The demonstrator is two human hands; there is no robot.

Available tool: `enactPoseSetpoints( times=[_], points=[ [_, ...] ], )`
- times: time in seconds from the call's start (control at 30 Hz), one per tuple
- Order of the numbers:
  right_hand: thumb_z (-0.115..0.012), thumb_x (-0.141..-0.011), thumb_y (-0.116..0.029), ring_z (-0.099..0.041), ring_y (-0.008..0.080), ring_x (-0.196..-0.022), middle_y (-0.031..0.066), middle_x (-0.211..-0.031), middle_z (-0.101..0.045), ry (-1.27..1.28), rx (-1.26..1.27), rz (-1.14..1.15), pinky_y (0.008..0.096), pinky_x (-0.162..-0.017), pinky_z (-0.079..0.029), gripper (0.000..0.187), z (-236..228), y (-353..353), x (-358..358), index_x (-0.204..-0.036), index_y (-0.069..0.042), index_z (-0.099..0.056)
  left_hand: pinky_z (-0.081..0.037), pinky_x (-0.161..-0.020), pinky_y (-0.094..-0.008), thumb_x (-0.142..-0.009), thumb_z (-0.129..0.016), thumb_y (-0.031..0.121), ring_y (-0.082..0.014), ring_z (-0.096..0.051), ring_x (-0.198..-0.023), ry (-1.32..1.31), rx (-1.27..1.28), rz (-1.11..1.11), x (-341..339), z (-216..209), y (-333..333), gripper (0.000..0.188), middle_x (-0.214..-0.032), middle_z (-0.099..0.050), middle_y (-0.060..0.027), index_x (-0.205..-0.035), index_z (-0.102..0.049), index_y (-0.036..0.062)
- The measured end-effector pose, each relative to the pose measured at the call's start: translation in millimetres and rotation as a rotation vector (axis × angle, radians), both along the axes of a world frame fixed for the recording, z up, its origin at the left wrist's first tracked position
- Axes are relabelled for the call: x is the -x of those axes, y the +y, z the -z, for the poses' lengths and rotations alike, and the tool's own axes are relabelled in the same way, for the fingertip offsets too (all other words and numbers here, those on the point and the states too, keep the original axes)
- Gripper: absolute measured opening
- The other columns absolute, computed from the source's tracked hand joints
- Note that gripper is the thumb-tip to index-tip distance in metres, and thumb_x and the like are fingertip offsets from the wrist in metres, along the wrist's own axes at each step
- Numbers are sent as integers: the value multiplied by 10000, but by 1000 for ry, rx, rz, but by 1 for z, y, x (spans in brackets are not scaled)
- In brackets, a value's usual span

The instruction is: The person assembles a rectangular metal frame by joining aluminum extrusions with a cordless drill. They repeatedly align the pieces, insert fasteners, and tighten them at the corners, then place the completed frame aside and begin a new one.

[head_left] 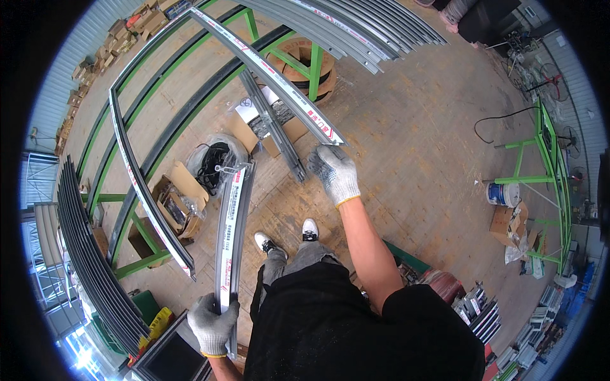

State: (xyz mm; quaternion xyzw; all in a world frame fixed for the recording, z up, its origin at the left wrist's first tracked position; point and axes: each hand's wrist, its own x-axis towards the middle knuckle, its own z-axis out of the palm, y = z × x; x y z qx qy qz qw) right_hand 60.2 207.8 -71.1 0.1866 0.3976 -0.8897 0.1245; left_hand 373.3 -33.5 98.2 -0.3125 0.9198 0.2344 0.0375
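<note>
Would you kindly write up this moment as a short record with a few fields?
Setting: workshop with a wooden floor and green metal racks
Left hand: gloved left hand gripping the near end of a grey metal bar that bears a white strip
Right hand: gloved right hand at the end of a long frame bar lying on the rack
Nearby: open cardboard boxes, a black cable coil, a white bucket
Stance: standing, white shoes visible below
</note>
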Motion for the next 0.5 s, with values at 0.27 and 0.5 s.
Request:
enactPoseSetpoints(
  times=[0.27,0.5],
  points=[
    [-683,-997,-64,-706,229,-804,130,-966,-711,64,-64,-1,391,-725,-604,185,6,-3,5,-1145,43,-662,-508,-598,-401,-673,-865,275,-318,-650,-597,7,-35,-28,-10,7,-3,330,-691,-654,-163,-774,-719,-3],
    [-664,-997,-47,-721,232,-811,133,-968,-725,127,-66,-6,401,-738,-613,188,29,-1,13,-1162,43,-665,-552,-654,-350,-688,-865,206,-224,-704,-648,-70,-23,0,-11,1,-5,351,-736,-716,-169,-891,-764,-62]
  ],
)
